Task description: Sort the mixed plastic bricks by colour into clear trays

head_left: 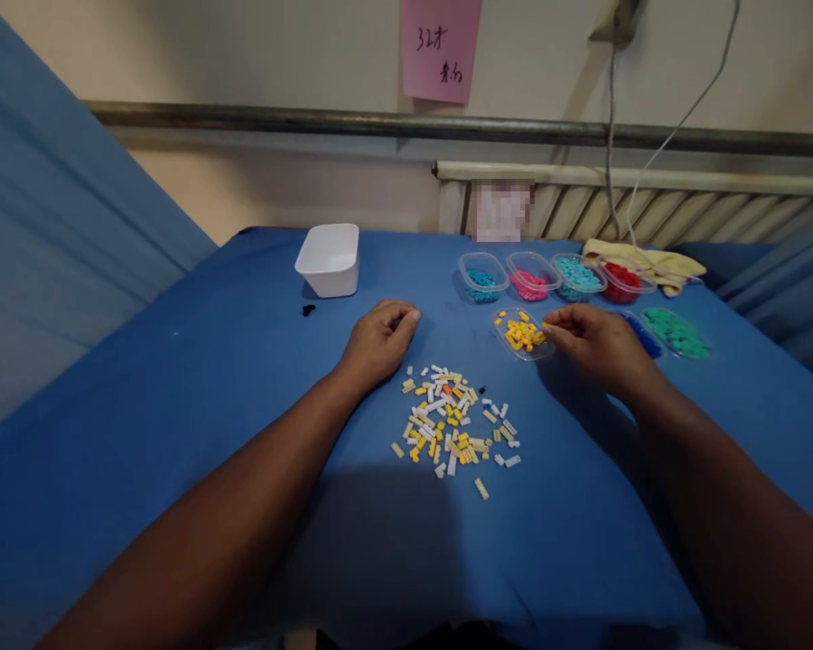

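Note:
My right hand (pixel 593 345) is at the right rim of a clear plastic tub (pixel 529 354) of yellow building bricks (pixel 520 332). Its thumb and forefinger are pinched, with a bit of yellow brick showing at the tips. My left hand (pixel 379 341) rests on the blue cloth with its fingers curled and the thumb against them; whether anything is inside is hidden. Between my forearms lies a loose heap of small building bricks (pixel 453 420), white, cream and yellow, with an orange one (pixel 447 390) among them.
Behind stand clear tubs of dark teal (pixel 481 282), pink (pixel 529 285), light turquoise (pixel 575 273) and red bricks (pixel 620 282). Blue (pixel 643 336) and green bricks (pixel 677 332) sit beyond my right hand. A white tub (pixel 331 262), black bits (pixel 308 310) and a yellow cloth (pixel 677 262) lie farther back.

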A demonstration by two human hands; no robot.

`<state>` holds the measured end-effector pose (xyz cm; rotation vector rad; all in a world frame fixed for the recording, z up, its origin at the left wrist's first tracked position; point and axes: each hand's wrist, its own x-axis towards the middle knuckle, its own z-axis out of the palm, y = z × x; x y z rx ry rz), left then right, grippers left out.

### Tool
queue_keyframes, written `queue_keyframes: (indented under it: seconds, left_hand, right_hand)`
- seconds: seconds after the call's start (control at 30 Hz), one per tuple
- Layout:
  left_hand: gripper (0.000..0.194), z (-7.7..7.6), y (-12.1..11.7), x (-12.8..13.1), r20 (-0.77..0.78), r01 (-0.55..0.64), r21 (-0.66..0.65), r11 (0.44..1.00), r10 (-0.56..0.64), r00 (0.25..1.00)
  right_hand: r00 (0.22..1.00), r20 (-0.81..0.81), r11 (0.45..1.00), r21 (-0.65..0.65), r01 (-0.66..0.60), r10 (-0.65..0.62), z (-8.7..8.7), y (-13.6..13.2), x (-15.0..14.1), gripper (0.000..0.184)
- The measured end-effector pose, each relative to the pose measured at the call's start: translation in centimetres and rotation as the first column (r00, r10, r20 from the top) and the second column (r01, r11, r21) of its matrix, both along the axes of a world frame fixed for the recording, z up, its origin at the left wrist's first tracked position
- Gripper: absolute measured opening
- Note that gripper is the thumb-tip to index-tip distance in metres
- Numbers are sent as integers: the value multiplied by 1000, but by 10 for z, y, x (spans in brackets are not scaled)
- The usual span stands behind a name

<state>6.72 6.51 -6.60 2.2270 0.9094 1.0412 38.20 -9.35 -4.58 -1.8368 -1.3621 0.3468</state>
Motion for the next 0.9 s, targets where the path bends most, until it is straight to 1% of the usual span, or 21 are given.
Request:
queue_keyframes:
  seconds: [0.07,0.13,0.2,0.3,0.37,0.43,0.47,0.5,0.53,0.57,0.6,0.63,0.67,0.7,0.73,0.77,0.8,0.87,0.9]
  left_hand:
    - [30,1,0,0,0,0,-3,1000,0,1000]
    - [28,1,0,0,3,2,-6,1000,-2,1000]
    - [26,1,0,0,3,2,-6,1000,-2,1000]
    - [25,1,1,0,-5,-4,1,1000,4,1000]
    - [25,1,1,0,-13,-6,6,1000,7,1000]
    - [25,1,1,0,-21,-10,9,1000,10,1000]
    - [25,1,1,1,-25,-9,10,1000,10,1000]
    - [24,1,0,1,-30,-9,11,1000,9,1000]
    - [24,1,0,1,-33,-9,13,1000,9,999]
    - [24,1,0,1,-33,-7,15,1000,8,999]
    - [24,1,-1,2,-32,-4,17,1000,4,999]
    - [24,1,-1,2,-28,-2,19,1000,2,1000]
    - [23,1,-1,2,-23,-1,22,1000,2,1000]
    - [23,0,-1,2,-17,-1,25,1000,1,1000]
    - [22,0,-1,2,-15,0,26,1000,1,1000]
    - [22,-1,-1,3,-15,-1,28,1000,1,1000]
    - [21,-1,-1,3,-17,-2,29,1000,3,1000]
    - [20,-2,-1,3,-21,-4,27,1000,4,1000]
    - [20,-2,-1,3,-22,-5,25,1000,6,1000]
  right_hand:
    - [991,134,1000,-14,-7,9,-5,1,4,25]
    - [974,224,998,-53,-32,43,-8,0,4,26]
    - [960,272,994,-97,-48,73,-8,-1,2,27]
    - [951,289,988,-134,-77,113,-5,-4,2,26]
    - [945,309,990,-116,-78,111,-1,-5,2,24]
    - [941,326,995,-59,-77,93,4,-8,-4,23]
    - [942,319,994,-26,-104,107,7,-10,-10,23]
    - [941,301,987,-2,-163,156,10,-12,-18,22]
    - [930,274,967,9,-256,244,14,-15,-29,22]
    - [900,241,927,9,-376,363,19,-19,-40,20]
    - [837,206,857,-15,-515,507,23,-23,-53,19]
    - [750,171,766,-44,-642,639,27,-27,-65,18]
    - [661,143,674,-75,-735,737,30,-32,-76,17]
    - [587,129,600,-115,-792,799,33,-36,-87,17]
    - [536,136,552,-160,-818,833,35,-39,-95,17]
    - [508,159,532,-209,-821,846,36,-42,-102,19]
    - [494,194,530,-259,-807,847,37,-43,-107,20]
    - [481,267,549,-336,-766,835,37,-44,-113,18]
    - [481,291,560,-352,-750,827,36,-44,-115,17]
